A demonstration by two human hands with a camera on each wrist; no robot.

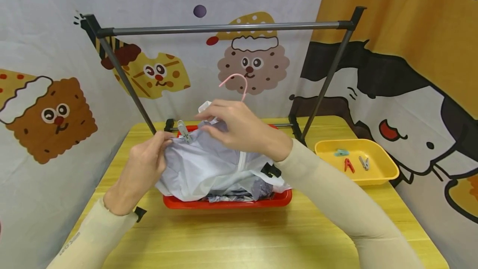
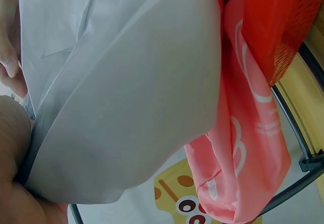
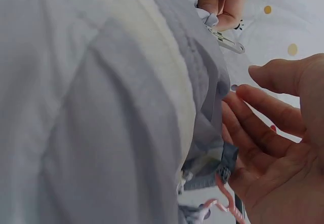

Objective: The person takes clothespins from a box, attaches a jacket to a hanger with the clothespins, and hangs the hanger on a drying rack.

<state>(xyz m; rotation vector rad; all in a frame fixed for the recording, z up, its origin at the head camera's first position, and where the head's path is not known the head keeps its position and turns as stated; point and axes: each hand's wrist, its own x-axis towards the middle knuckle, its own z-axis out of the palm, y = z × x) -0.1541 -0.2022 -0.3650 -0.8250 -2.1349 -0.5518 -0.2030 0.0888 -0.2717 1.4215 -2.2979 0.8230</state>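
My left hand (image 1: 140, 169) pinches the edge of a pale grey garment (image 1: 198, 169) at its left shoulder. Right beside those fingers, a grey clothespin (image 1: 184, 132) is clipped to the cloth. A pink hanger (image 1: 244, 84) sticks its hook up out of the collar. My right hand (image 1: 240, 130) hovers at the collar, thumb apart from the fingers. In the right wrist view, that hand's fingers (image 3: 260, 127) are loosely extended beside the cloth, pinching nothing. The garment lies over a red basket (image 1: 224, 205), hiding most of it.
A dark metal rack with a crossbar (image 1: 224, 28) stands behind the basket. On the right, a yellow tray (image 1: 377, 175) holds a teal clothespin (image 1: 341, 152), a red clothespin (image 1: 349, 165) and a grey clothespin (image 1: 364, 163). Pink cloth (image 2: 248, 148) hangs by the basket in the left wrist view.
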